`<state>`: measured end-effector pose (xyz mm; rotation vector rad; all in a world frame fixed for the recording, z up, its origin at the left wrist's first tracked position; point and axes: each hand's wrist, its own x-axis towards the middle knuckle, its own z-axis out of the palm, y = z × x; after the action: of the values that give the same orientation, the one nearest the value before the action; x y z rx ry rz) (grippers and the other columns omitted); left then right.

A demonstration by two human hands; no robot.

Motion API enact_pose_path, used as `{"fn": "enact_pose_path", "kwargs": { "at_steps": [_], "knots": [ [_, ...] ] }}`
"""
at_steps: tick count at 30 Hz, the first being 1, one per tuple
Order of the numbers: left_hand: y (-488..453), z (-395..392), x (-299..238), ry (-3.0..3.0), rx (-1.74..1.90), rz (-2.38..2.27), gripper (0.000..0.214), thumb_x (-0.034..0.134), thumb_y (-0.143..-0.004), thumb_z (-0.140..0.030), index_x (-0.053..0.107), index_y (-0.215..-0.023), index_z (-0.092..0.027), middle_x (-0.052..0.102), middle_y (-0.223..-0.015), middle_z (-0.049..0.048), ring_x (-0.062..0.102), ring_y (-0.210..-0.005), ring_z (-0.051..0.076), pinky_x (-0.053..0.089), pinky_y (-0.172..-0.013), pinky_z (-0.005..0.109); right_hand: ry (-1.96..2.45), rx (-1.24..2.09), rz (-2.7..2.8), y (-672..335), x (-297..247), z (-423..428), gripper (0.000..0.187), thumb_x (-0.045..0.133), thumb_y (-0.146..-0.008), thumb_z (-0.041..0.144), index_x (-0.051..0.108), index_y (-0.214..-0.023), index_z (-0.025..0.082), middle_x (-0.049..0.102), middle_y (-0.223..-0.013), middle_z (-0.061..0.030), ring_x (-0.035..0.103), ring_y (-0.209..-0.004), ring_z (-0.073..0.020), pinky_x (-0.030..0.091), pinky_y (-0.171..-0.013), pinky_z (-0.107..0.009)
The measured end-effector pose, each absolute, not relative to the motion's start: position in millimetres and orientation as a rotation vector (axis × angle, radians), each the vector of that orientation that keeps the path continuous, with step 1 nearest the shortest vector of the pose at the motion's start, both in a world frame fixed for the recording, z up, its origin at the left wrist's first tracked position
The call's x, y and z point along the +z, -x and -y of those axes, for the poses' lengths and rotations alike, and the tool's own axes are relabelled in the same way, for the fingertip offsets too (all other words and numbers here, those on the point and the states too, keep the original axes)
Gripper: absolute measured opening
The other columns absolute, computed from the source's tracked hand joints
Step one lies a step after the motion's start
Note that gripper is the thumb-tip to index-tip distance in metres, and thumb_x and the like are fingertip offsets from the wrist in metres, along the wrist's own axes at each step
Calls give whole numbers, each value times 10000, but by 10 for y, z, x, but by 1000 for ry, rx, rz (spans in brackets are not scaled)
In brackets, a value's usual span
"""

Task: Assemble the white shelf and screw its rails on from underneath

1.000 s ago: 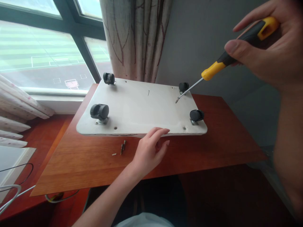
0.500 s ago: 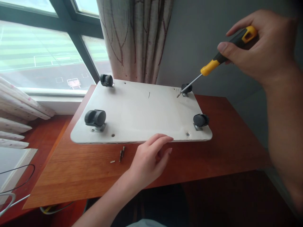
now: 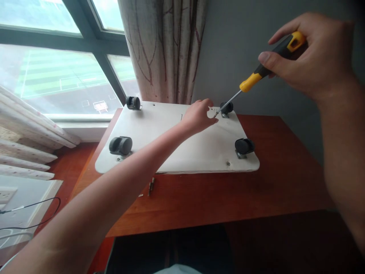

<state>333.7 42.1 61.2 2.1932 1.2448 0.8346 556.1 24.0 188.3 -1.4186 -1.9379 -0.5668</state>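
My right hand (image 3: pixel 316 57) is closed round the yellow and black handle of a screwdriver (image 3: pixel 251 82), whose shaft slopes down to the left. A small piece, perhaps a screw, shows at its tip, too small to make out for sure. My left hand (image 3: pixel 201 115) reaches over a white board (image 3: pixel 205 152), thumb and forefinger apart on either side of that tip. Black caster wheels stand near the board's corners: front left (image 3: pixel 121 145), back left (image 3: pixel 133 102), back right (image 3: pixel 227 108) and front right (image 3: pixel 244 146).
The board lies on a reddish wooden table (image 3: pixel 216 198). A few screws (image 3: pixel 151 187) lie by its front edge, below my left forearm. Behind are a patterned curtain (image 3: pixel 165 53) and a grey wall; a window (image 3: pixel 71 76) is at left. A dark cable (image 3: pixel 42 199) hangs lower left.
My left hand has moved from the board's front edge up and across it to the screwdriver's tip. My right hand keeps its hold on the screwdriver, nearly still. The view has shifted slightly.
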Motion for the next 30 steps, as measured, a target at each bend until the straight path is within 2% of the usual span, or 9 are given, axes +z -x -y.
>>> {"fn": "enact_pose_path", "kwargs": {
  "at_steps": [4,8,10,17,23,30],
  "knots": [
    [-3517,-622,459,-2155,849,-1162,348,819,-732,-194,688,-1049,-138,725,-1033,86,662,-885,206,498,-797,313,1430,-560,1932,-5583,1882,-231,386,736,-791,554,739,-1064,280,719,-953,-48,659,-831,-237,526,-757,-399],
    [-3668,-778,367,-2155,862,-1119,89,760,-758,-161,728,-834,-127,724,-845,65,660,-809,199,482,-759,304,1428,-542,1933,-5607,1883,-219,345,718,-800,564,726,-1041,317,724,-977,-37,661,-846,-248,529,-775,-402],
    [-3716,-890,342,-2152,881,-1114,38,741,-770,-161,734,-786,-127,715,-802,56,658,-797,194,478,-761,302,1442,-536,1921,-5618,1879,-235,335,715,-797,570,718,-1031,330,728,-983,-28,663,-855,-257,533,-790,-408],
    [-3753,-1382,255,-2111,936,-1134,130,744,-746,-116,760,-871,-89,716,-824,67,649,-807,176,480,-805,303,1488,-519,1943,-5587,1798,-471,295,676,-820,566,655,-1003,335,721,-1023,-15,648,-912,-253,510,-883,-422],
    [-3791,-1605,177,-2104,921,-1127,119,750,-719,-117,754,-836,-97,697,-780,54,628,-790,165,482,-817,297,1523,-487,1992,-5524,1753,-672,293,663,-829,554,621,-994,316,711,-1003,-13,638,-924,-225,487,-937,-392],
    [-3812,-1696,104,-2060,923,-1112,90,766,-680,-153,736,-764,-162,684,-753,40,613,-808,195,490,-822,330,1510,-507,2033,-5537,1736,-752,275,666,-841,555,609,-986,328,715,-1018,23,654,-933,-210,469,-1010,-385]
  ]
}}
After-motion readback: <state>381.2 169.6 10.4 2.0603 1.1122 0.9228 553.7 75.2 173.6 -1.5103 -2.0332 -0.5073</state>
